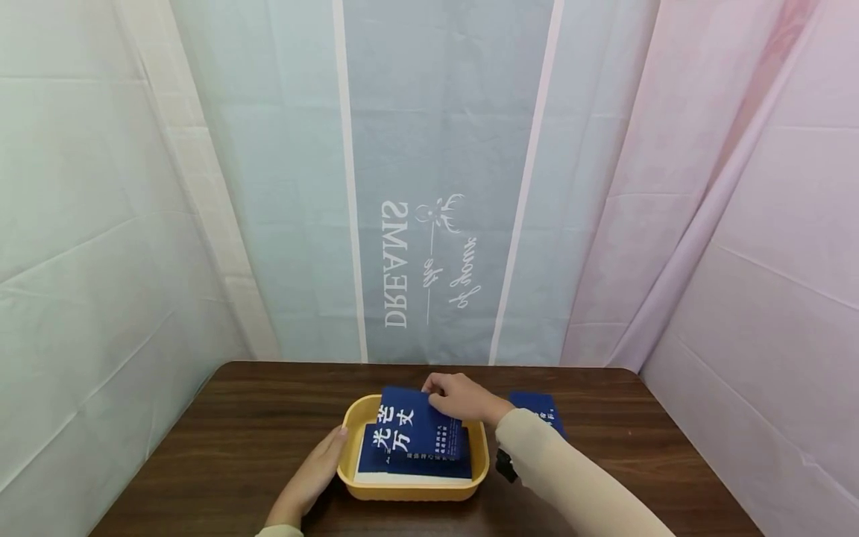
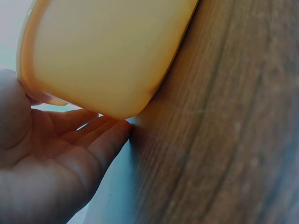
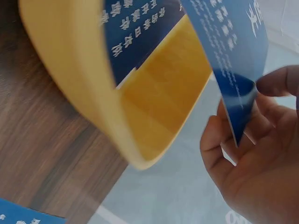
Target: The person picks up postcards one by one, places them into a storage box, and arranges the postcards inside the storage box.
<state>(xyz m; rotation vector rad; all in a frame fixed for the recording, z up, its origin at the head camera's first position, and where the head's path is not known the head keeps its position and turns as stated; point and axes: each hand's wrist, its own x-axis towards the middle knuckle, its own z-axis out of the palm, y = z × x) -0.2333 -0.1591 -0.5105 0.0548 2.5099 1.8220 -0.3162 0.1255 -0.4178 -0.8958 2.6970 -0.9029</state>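
A yellow plastic basin (image 1: 412,492) stands on the table. Over it, my right hand (image 1: 463,397) pinches the top right corner of a thin blue card (image 1: 409,429) with white Chinese characters. In the right wrist view the held card (image 3: 229,51) bends slightly between thumb and fingers, tilted above the rim. More blue cards (image 1: 369,451) with white lettering lie inside the basin, partly covered by the held one. My left hand (image 1: 315,470) holds the basin's left end, thumb at the rim. The left wrist view shows its fingers (image 2: 110,140) against the outer wall (image 2: 103,56).
Another blue card (image 1: 537,409) lies on the table right of the basin, partly hidden by my right sleeve (image 1: 564,462). The dark wood table (image 1: 221,432) has pale curtains (image 1: 443,149) behind it and white cloth on both sides.
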